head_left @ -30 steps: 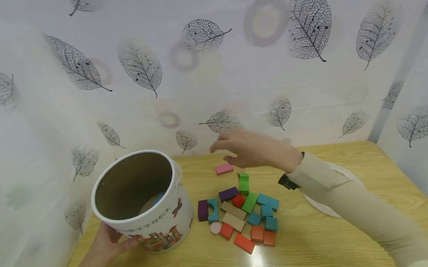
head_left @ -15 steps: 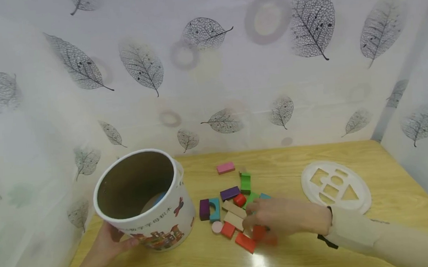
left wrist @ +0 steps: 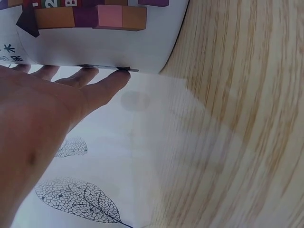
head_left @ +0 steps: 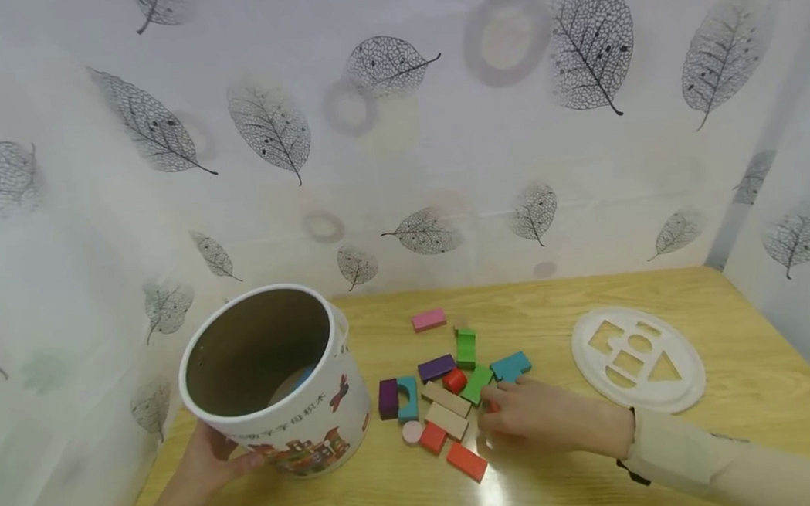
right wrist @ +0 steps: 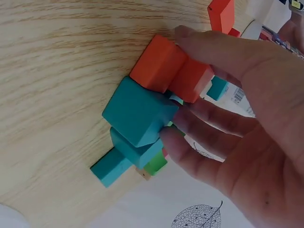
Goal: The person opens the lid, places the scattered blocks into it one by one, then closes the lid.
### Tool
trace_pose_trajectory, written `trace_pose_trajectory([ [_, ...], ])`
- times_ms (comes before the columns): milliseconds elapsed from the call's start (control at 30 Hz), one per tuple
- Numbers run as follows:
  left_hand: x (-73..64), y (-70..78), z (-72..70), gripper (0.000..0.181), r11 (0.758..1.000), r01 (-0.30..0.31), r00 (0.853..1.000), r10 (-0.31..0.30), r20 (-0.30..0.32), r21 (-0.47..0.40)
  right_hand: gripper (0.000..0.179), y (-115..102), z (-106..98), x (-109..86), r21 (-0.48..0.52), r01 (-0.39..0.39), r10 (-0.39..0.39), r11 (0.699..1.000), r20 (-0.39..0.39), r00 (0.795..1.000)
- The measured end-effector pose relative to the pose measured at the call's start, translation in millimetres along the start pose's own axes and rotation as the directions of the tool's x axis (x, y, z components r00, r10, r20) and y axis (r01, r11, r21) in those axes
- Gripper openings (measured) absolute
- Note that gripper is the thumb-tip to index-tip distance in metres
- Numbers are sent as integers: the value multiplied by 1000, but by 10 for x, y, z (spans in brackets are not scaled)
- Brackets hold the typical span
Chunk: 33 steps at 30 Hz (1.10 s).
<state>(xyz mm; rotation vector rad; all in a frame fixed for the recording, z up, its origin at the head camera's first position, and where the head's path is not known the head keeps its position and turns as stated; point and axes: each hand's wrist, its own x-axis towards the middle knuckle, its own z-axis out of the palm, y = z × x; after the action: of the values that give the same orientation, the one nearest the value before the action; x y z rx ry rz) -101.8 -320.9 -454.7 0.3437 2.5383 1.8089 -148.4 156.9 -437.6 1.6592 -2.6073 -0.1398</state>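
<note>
My left hand [head_left: 202, 470] holds the lower near side of a big white bucket [head_left: 304, 422] printed with toy houses, its thumb and fingers spread round the wall. A bit of blue shows deep inside. My right hand [head_left: 543, 419] reaches palm-down into the loose wooden blocks. In the right wrist view its thumb and fingers bend round two orange-red blocks [right wrist: 159, 64], with the fingertips right at a teal block [right wrist: 140, 111] beside them. Another teal block [right wrist: 111, 166] lies farther along. From the head camera, the hand hides most of these blocks.
Between bucket and right hand lie purple [head_left: 437, 368], green [head_left: 466, 349], tan [head_left: 447, 420] and red blocks [head_left: 467, 461]. A pink block [head_left: 428, 320] sits farther back. At right is a white round plate with cut-out shapes [head_left: 657, 398]. A leaf-printed curtain [head_left: 397, 129] encloses the table.
My right hand has come down from above the back of the table onto the blocks at the right of the pile, and the orange-red ones have shifted. The left hand stays at the bucket.
</note>
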Motion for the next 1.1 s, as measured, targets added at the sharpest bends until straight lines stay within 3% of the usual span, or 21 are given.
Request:
trace_pose_trajectory([
  [233,5,-10,1,97,1000,12,1000,-11,-6,14,6,47,-1,26,35,15,-15,999,-7,1000],
  [500,-5,-25,-3,96,1000,16,1000,-16,-10,11,11,108,-60,24,171,12,-1,985,-63,998],
  [733,-28,-33,1,94,999,34,999,-34,-16,9,10,130,-123,1,227,-33,49,973,-66,997],
  [967,-28,-14,3,95,999,43,999,-43,-16,-5,28,160,-116,-9,149,-14,35,989,-139,990],
  [1100,-26,-18,6,96,999,34,999,-34,-13,-3,28,192,-98,1,149,22,10,989,-212,977],
])
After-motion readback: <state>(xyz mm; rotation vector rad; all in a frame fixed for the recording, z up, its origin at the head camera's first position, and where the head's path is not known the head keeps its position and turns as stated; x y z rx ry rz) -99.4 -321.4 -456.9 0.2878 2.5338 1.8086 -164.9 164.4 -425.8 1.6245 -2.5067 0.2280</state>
